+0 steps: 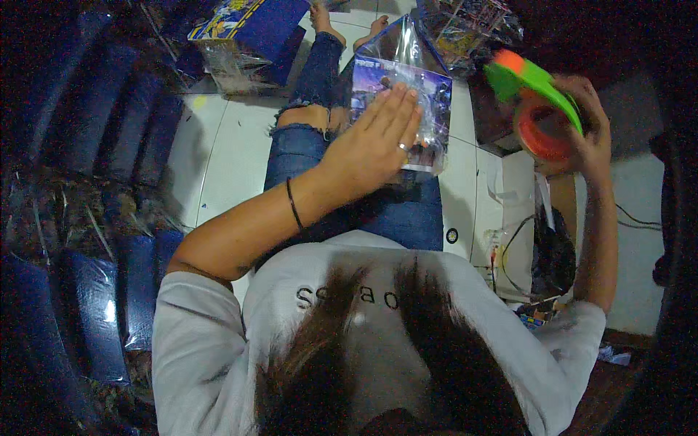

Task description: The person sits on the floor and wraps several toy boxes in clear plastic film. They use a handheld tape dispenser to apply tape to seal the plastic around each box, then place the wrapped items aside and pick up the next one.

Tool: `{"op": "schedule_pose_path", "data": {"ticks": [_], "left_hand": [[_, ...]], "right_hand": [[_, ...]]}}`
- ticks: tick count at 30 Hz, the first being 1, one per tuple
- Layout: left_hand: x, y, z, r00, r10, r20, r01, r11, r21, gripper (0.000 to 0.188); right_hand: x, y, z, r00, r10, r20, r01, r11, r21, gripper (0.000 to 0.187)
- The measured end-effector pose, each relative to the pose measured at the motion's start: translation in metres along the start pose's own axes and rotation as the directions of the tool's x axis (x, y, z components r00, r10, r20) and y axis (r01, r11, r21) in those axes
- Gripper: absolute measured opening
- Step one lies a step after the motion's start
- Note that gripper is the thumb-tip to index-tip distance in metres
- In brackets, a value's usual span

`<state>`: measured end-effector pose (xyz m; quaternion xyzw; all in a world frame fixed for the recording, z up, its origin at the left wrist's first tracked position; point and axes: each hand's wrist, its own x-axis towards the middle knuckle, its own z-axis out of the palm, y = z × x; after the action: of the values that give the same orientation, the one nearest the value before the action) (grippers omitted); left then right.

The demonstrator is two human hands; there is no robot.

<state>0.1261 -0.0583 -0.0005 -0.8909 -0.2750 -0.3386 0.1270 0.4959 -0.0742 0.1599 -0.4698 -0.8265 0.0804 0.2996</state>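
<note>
My left hand lies flat, fingers together, pressing on a flat purple printed box in clear plastic wrap that rests on my lap. My right hand is raised at the right and grips a green and orange tape dispenser with an orange roll of tape in it. The dispenser is held up beside the box, apart from it. A ring shows on my left hand and a dark band on my left wrist.
Stacks of dark blue wrapped boxes fill the left side. More wrapped colourful boxes lie ahead on the white tiled floor. A cardboard box with cables and plastic stands at my right.
</note>
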Motion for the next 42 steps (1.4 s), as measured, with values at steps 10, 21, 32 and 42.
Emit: {"op": "schedule_pose_path", "data": {"ticks": [10, 21, 32, 42], "left_hand": [[-0.003, 0.016, 0.013, 0.996, -0.063, 0.061, 0.055, 0.989, 0.135, 0.059], [-0.002, 0.01, 0.016, 0.992, -0.037, -0.118, 0.06, 0.978, 0.198, 0.047], [-0.003, 0.014, 0.023, 0.991, -0.106, -0.088, 0.1, 0.993, -0.069, 0.056], [-0.01, 0.005, 0.01, 0.993, -0.096, -0.065, 0.095, 0.995, -0.013, 0.053]], "right_hand": [[0.176, -0.213, 0.124, 0.649, -0.373, 0.663, 0.55, 0.832, -0.07, 0.034], [0.204, -0.259, 0.141, 0.646, -0.281, 0.71, 0.496, 0.861, -0.111, 0.024], [0.193, -0.262, 0.148, 0.559, 0.145, 0.816, 0.472, 0.754, -0.457, 0.033], [0.166, -0.198, 0.118, 0.586, -0.21, 0.783, 0.71, 0.599, -0.37, 0.058]]}}
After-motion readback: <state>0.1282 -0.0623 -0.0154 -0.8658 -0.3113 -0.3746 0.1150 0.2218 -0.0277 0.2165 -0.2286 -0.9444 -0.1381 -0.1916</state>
